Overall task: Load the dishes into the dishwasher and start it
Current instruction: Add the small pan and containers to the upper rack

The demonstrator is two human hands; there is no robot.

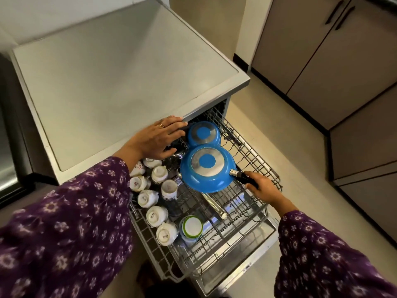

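The dishwasher [120, 82] stands open with its upper rack [255, 151] pulled out over the lowered door [240, 274]. A blue pan [206, 171] lies upside down in the rack; my right hand [261, 189] grips its black handle. A second, smaller blue pan [203, 134] sits upside down just behind it. My left hand [158, 138] rests with straight fingers on the dishwasher's top front edge, fingertips next to the smaller pan. Several white cups [158, 196] stand upside down along the rack's left side, and a green-rimmed bowl [191, 227] sits near the front.
Brown cabinet doors [322, 50] run along the right, with beige floor [300, 147] between them and the dishwasher. A steel appliance [8, 158] stands at the far left. The right and front parts of the rack hold bare wire tines.
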